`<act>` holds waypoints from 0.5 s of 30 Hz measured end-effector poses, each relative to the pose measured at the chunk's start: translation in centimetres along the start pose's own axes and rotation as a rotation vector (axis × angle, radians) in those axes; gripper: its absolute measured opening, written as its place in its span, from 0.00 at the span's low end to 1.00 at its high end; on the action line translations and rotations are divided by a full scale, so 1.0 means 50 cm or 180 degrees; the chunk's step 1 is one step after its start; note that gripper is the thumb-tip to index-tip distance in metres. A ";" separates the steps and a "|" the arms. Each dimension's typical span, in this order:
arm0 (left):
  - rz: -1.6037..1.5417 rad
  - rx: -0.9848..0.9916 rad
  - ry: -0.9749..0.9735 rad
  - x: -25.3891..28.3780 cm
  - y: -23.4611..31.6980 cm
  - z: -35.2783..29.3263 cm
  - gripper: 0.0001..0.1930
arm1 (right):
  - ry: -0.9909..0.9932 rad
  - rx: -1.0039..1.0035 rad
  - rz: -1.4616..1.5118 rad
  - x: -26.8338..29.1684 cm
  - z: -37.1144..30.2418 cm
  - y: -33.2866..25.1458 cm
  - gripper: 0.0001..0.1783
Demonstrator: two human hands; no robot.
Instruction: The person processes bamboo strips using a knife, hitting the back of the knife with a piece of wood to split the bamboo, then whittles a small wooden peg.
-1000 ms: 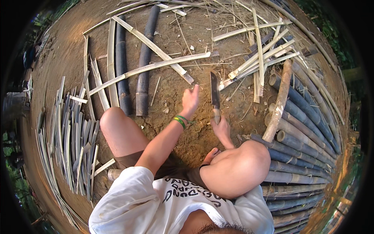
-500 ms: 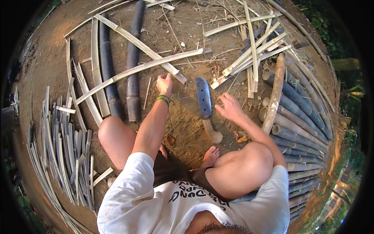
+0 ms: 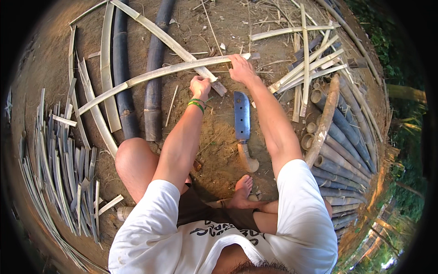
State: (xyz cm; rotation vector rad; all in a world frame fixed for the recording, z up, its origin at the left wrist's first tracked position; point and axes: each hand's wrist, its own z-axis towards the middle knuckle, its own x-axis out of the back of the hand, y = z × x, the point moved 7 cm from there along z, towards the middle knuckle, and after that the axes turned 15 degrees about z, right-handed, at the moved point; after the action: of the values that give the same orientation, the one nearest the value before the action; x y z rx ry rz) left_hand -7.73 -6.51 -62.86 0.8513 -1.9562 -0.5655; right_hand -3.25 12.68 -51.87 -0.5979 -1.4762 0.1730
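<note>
I'm sitting on the dirt ground (image 3: 214,141), both hands going onto one long split bamboo strip (image 3: 155,73) lying across in front of me. Left hand (image 3: 200,86) is closing around it near the middle, fingers curled over the top; right hand (image 3: 241,68) is pressing down on its right end, fingers spread over it, though I can't tell if the thumb is wrapping under. The machete (image 3: 242,123) is lying flat on the ground between my arms, blade pointing away, handle toward my foot, nobody gripping it. Done so far, judging by the layout: a big stack of thin slats (image 3: 64,169) is piling up at my left, plus a loose bunch of pale strips (image 3: 310,64) at upper right. Left to do: whole dark bamboo poles (image 3: 346,150) are sitting uncut at my right, two more dark poles (image 3: 137,86) beyond the strip. So I'm reading this as mid-batch, with this strip being positioned, not yet cut.
</note>
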 end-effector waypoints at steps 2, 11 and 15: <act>-0.0472 -0.0094 0.0165 0.003 -0.009 -0.031 0.16 | 0.0243 0.0230 -0.0394 -0.036 0.003 -0.012 0.31; -0.2931 0.0521 -0.0206 0.029 -0.049 -0.132 0.18 | -0.0292 0.1629 -0.0270 -0.012 -0.066 -0.138 0.09; -0.2389 0.0130 0.0118 0.061 -0.054 -0.156 0.20 | -0.0092 0.1383 0.0444 0.129 -0.163 -0.146 0.13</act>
State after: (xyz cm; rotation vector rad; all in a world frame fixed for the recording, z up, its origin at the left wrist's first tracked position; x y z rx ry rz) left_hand -1.10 -10.96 -59.14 1.6204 -1.5759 -0.9250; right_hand 3.50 7.30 -42.58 -0.3444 -1.3682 0.5966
